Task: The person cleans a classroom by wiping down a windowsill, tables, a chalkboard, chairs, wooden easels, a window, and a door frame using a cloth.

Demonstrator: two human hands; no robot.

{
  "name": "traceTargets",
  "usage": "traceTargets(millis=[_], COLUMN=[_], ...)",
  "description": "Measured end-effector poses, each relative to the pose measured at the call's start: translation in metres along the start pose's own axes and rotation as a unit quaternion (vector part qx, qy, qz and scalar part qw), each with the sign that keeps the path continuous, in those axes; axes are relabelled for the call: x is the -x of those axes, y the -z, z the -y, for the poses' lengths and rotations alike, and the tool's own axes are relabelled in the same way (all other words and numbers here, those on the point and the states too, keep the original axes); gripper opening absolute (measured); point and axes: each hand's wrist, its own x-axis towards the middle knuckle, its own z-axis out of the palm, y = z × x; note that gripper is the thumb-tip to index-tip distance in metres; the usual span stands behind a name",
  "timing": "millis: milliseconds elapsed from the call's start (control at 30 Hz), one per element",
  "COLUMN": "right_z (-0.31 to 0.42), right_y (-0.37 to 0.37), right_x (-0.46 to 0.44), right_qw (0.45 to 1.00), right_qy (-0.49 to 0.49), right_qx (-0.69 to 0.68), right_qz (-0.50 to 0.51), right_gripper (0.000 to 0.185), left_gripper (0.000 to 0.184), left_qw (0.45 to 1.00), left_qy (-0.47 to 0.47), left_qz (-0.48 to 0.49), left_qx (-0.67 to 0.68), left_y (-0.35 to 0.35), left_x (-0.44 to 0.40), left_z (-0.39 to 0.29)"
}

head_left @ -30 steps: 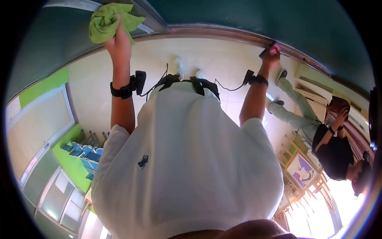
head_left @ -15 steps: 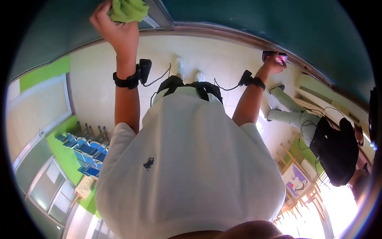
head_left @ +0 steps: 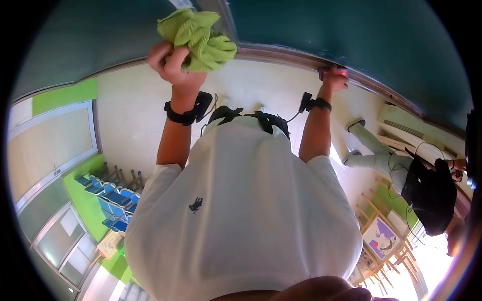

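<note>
My left hand (head_left: 173, 65) is closed round a crumpled green cloth (head_left: 206, 42), raised in front of the dark green chalkboard (head_left: 326, 27). The cloth bulges out above the fingers and hides part of the board's frame. At the board's lower edge, my right hand (head_left: 335, 80) grips a small red-and-dark block that looks like a blackboard eraser (head_left: 343, 72). The fingers cover most of it. It is by the ledge (head_left: 288, 56); whether it touches the ledge I cannot tell. Both wrists carry black strapped devices.
A co-worker in light trousers (head_left: 371, 160) stands at the right with a black bag (head_left: 429, 193) and loose cables. Blue chairs (head_left: 113, 193) are stacked at the left. An easel with a picture (head_left: 380, 238) and wooden stools are at the lower right.
My left hand has moved right and lower in view with the cloth, which now shows more fully. My right hand has shifted slightly left along the ledge with the eraser.
</note>
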Motion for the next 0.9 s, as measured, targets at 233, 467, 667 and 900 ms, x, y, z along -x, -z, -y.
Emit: traceTargets(millis=[233, 467, 667, 900], right_z=[-0.001, 0.037, 0.053, 0.06], right_y=[-0.024, 0.026, 0.004, -0.03], right_x=[0.027, 0.078, 0.106, 0.11], right_qw=[0.991, 0.909, 0.829, 0.836], right_qy=[0.114, -0.136, -0.228, -0.206], right_qx=[0.067, -0.394, -0.499, -0.487], right_qz=[-0.015, 0.009, 0.107, 0.148], right_gripper=[0.064, 0.055, 0.033, 0.063], left_gripper=[0.058, 0.067, 0.058, 0.047], left_qw=[0.977, 0.93, 0.986, 0.996], left_qy=[0.069, 0.095, 0.095, 0.069], left_qz=[0.192, 0.356, 0.128, -0.024], left_qx=[-0.068, 0.019, -0.046, -0.044], left_y=[0.02, 0.056, 0.1, 0.107], left_x=[-0.002, 0.076, 0.033, -0.059], left_z=[0.087, 0.105, 0.143, 0.188])
